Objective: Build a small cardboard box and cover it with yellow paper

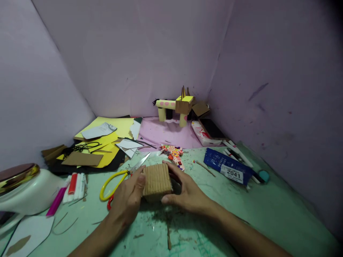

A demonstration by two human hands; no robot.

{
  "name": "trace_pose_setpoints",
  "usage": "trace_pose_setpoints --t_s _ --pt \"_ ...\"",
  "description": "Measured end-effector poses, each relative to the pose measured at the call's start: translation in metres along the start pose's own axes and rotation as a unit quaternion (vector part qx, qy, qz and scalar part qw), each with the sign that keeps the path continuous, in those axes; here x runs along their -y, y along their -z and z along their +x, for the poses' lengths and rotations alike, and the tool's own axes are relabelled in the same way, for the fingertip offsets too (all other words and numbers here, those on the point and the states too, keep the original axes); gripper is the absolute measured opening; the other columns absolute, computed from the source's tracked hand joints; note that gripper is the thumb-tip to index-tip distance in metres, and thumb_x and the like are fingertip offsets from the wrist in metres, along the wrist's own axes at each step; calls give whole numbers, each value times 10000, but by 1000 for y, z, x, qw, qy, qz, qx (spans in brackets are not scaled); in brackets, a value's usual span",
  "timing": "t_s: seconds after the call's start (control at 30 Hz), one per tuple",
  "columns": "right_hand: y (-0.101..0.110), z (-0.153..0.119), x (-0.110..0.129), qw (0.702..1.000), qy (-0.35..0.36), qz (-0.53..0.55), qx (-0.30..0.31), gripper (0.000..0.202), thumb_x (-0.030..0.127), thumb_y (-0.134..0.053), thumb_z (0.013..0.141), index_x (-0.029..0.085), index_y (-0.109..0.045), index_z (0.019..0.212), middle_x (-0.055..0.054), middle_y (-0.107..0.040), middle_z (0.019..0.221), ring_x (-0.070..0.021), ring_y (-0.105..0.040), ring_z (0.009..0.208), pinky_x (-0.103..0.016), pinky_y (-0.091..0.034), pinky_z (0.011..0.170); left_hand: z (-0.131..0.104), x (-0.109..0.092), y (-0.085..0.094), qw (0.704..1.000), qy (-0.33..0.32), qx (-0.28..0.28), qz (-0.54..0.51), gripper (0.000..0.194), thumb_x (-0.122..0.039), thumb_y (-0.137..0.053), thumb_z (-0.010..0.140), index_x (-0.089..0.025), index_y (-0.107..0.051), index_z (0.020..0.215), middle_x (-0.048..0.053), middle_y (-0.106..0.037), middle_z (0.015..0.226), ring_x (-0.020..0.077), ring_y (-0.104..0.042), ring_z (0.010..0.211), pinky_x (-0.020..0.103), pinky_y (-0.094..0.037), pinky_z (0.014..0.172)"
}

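Note:
A small box of ribbed brown cardboard (157, 180) is held between my two hands, a little above the table. My left hand (131, 191) grips its left side, the thumb lying on the near edge. On the right side my right hand (184, 187) curves around it, with the thumb at the lower front corner and the fingers behind. Something dark and rounded shows between my right palm and the box; I cannot tell what it is. Yellow-handled scissors (114, 184) lie partly under my left hand, beside a red handle (109, 203).
Behind stands a yellow paper animal figure (167, 104) with a cardboard head. A patterned glue gun (174, 155) lies ahead. To the right is a blue packet (227, 166); to the left are yellow paper sheets (107, 150), markers (75, 187) and a white appliance (34, 189).

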State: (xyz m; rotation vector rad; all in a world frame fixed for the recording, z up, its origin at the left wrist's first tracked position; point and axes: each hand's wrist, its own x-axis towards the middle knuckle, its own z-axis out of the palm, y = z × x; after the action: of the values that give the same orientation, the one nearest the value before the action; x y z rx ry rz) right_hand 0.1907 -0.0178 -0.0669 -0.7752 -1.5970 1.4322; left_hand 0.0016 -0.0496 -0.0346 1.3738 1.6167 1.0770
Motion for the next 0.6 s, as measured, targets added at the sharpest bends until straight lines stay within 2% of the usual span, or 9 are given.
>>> trace_pose_setpoints --t_s 0.07,0.13,0.2,0.27,0.3,0.4,0.5,0.6 --pt "4 3 -4 1000 10 7 -1 903 440 -834 610 214 -432 1386 -132 -508 1396 -311 -450 1301 -491 -288 1108 0 2 2 999 -43 -7 1 552 -540 -560 805 -222 -603 1254 91 -695 1092 366 -566 1084 407 -408 921" --pt "8 6 -7 1000 17 11 2 834 469 -796 654 215 -460 1374 -115 -520 1395 -310 -441 1310 -476 -285 1111 1 3 2 994 -100 33 3 646 -485 -646 755 -234 -519 1337 94 -606 1279 365 -510 1189 424 -364 1004" --pt "11 7 -9 1000 17 7 1 758 504 -741 708 227 -481 1364 -97 -524 1399 -306 -436 1315 -474 -285 1109 2 4 0 988 -138 73 23 728 -376 -758 666 -228 -514 1336 103 -512 1390 365 -428 1278 435 -304 1074" --pt "12 7 -9 1000 7 -6 -8 748 523 -728 712 229 -493 1358 -100 -507 1417 -308 -427 1322 -480 -274 1111 3 3 -2 989 -122 69 35 750 -302 -806 610 -208 -537 1303 123 -498 1394 368 -402 1298 452 -274 1103" --pt "11 6 -8 1000 -1 -13 -11 775 522 -749 688 226 -493 1357 -105 -498 1423 -313 -418 1327 -484 -264 1115 3 3 -3 993 -98 58 19 740 -304 -806 610 -196 -542 1292 133 -510 1377 372 -422 1281 458 -299 1091" --pt "8 5 -2 1000 -20 -3 -12 894 491 -831 587 216 -476 1360 -123 -484 1423 -327 -405 1331 -492 -249 1120 3 0 -4 992 -20 44 -114 744 -374 -805 609 -166 -529 1268 150 -566 1302 376 -526 1182 414 -457 961" --pt "3 5 1 994 -40 93 -48 953 528 -857 509 229 -473 1328 -134 -497 1386 -339 -461 1283 -499 -317 1083 2 -3 -7 974 4 51 -223 786 -421 -799 617 -140 -467 1272 158 -608 1224 351 -589 1105 352 -525 849" --pt "-4 6 -4 976 -54 194 -84 872 572 -830 532 239 -495 1265 -134 -555 1315 -338 -516 1231 -498 -348 1064 1 -1 -11 968 15 82 -238 882 -514 -761 654 -124 -356 1333 186 -595 1234 344 -620 1061 369 -536 836"
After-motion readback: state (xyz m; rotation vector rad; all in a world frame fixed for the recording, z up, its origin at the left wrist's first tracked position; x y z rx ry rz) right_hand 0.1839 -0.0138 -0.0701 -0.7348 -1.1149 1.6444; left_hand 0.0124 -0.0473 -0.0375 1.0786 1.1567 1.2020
